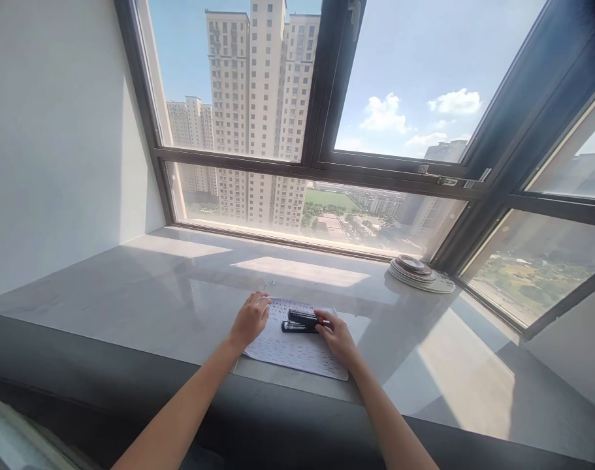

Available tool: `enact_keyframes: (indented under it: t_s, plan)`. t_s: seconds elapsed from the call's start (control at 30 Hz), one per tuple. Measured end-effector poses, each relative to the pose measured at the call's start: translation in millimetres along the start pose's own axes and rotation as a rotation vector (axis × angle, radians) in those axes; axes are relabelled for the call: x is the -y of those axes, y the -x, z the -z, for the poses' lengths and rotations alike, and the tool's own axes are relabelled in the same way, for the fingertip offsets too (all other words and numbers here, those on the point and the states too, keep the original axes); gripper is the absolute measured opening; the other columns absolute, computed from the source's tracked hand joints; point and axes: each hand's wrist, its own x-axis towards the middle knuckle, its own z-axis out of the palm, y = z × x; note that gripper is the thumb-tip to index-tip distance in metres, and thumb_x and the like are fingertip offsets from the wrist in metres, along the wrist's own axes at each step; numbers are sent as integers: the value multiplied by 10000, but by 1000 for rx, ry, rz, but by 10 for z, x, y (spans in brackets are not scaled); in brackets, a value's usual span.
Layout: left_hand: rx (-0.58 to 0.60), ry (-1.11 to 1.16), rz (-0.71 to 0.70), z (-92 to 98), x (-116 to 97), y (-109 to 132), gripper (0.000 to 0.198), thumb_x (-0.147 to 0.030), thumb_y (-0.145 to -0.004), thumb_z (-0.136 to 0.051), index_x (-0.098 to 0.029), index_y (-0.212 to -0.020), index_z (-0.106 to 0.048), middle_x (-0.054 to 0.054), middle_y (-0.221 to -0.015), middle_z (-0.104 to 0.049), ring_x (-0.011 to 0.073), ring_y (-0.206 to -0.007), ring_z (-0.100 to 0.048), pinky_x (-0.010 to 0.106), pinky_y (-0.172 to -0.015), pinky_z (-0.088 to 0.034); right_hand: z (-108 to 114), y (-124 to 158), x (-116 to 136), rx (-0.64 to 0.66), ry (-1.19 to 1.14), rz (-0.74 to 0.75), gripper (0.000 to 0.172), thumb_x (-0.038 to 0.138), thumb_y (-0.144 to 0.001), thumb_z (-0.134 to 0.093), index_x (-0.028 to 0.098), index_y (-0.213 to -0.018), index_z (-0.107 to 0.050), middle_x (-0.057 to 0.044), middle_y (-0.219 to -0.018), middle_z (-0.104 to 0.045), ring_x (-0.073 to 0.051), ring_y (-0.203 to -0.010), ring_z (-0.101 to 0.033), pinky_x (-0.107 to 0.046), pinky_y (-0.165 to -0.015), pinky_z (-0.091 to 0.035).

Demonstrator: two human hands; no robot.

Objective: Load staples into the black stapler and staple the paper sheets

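Observation:
Printed sheets of paper (287, 356) lie flat on the windowsill, their rows of text too small to read. My left hand (251, 320) is at their far left corner, fingers bent and closed on the paper's edge. Over the sheets, my right hand (337, 336) grips the rear end of a black stapler (303, 320) with a red mark near the fingers. The stapler's jaw points left towards my left hand, and its arm and base stand apart at the front. My right palm hides part of the paper's right side.
A stack of round plate-like discs (417, 274) stands at the right by the window corner. Dark window frames (311, 171) border the grey sill (130, 307) at the back and right. A white wall (52, 143) rises at the left. The sill's front edge drops off near my forearms.

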Motion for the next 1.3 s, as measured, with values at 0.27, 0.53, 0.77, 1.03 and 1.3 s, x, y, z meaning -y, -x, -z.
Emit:
enact_keyframes:
  t_s: [0.27,0.53,0.77,1.03,1.3]
  plan:
    - [-63,655,406,-511,-220,-100,456,-486,-1013,-362,-204,-1086,-713,110,-1158,-731,263,-1136,-663,440,-1012,-519,82,-11,74,-50,-82,-70,332,424,-883,-576,218,-1083,-743,-68,-1126,-753,-263,-1111,-668,-424,-1029,-493]
    - [-111,837,460,-594,-111,-99,518,-545,-1001,-366,-165,-1032,-717,133,-1141,-746,255,-1126,-684,451,-1060,-502,70,-12,78,-66,-65,-71,305,445,-847,-622,209,-991,-752,-61,-1031,-753,-255,-1012,-677,-392,-948,-509]
    - [-121,914,484,-563,-137,-109,558,-605,-991,-396,-161,-1013,-734,142,-1129,-754,272,-1141,-686,475,-1086,-491,69,-21,64,-71,-81,-66,302,456,-827,-667,215,-981,-762,-68,-1017,-767,-268,-1012,-693,-412,-945,-532]
    - [-158,969,508,-547,-122,-123,614,-667,-960,-411,-151,-1015,-739,157,-1136,-758,283,-1145,-689,493,-1094,-473,75,-39,-5,-67,-86,-28,331,467,-826,-671,205,-1011,-754,-82,-1028,-765,-266,-991,-704,-427,-935,-549]
    - [-113,962,506,-460,-179,-99,573,-630,-992,-399,-174,-1064,-737,144,-1196,-741,282,-1191,-665,499,-1120,-453,75,-58,-3,-65,-86,-44,303,426,-820,-658,210,-1011,-750,-79,-980,-769,-269,-980,-712,-436,-926,-557]
